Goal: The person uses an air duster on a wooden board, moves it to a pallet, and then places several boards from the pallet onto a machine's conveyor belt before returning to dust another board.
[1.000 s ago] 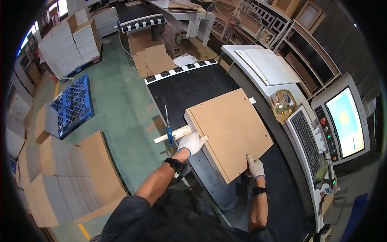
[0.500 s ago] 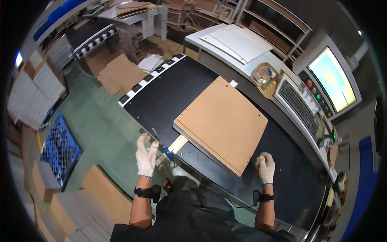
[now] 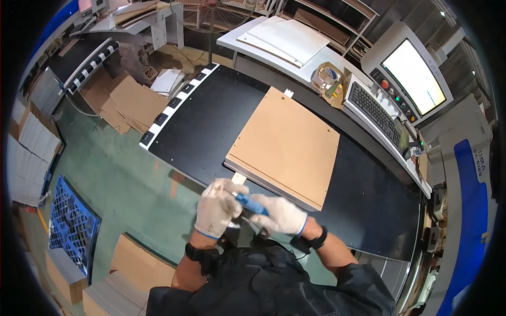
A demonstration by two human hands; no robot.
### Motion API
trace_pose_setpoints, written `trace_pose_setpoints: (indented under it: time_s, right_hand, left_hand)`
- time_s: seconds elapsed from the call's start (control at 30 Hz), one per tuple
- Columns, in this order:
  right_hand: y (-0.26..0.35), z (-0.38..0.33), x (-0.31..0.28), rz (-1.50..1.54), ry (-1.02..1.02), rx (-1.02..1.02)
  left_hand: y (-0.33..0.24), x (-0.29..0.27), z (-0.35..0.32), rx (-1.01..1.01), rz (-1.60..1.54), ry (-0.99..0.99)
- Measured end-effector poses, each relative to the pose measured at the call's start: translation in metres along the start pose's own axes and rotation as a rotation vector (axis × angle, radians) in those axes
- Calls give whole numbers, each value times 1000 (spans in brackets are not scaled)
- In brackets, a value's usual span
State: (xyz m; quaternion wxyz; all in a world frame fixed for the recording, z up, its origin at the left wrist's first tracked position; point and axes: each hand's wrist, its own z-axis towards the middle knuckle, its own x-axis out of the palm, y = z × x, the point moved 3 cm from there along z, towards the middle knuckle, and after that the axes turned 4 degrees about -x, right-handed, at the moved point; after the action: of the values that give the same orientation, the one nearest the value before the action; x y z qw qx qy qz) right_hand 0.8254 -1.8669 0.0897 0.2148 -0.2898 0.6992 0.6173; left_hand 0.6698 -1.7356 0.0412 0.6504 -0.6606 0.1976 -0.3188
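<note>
Head view: slim blue tool between gloved hands

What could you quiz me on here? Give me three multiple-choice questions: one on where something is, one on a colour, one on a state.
1. Where does the brown board lie?
A. on the black table
B. on the green floor
C. on the keyboard

2. What colour is the tool between the hands?
A. red
B. blue
C. yellow

3. What is the state of the screen?
A. dark
B. covered
C. lit

Answers:
1. A, the board rests flat on the black table.
2. B, the left hand and right hand both grip a blue handle.
3. C, it glows bright.
</note>
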Motion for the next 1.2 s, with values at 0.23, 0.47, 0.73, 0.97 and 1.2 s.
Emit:
trace_pose_setpoints:
  time_s: [0.23,0.47,0.73,0.97,1.2]
  right_hand:
    - [-4,16,-108,-702,41,333]
    - [-4,-26,-175,-971,455,494]
    - [-119,55,-279,-1019,-47,390]
    - [-199,105,-312,-962,-117,345]
    - [-213,5,-341,-997,-7,572]
  left_hand:
    - [64,-27,-36,-533,-485,-124]
    - [137,-110,-143,-683,-370,-447]
    - [318,-189,-332,-932,470,-563]
    - [371,-124,-357,-642,1437,936]
    - [421,-111,-427,-1596,8,-585]
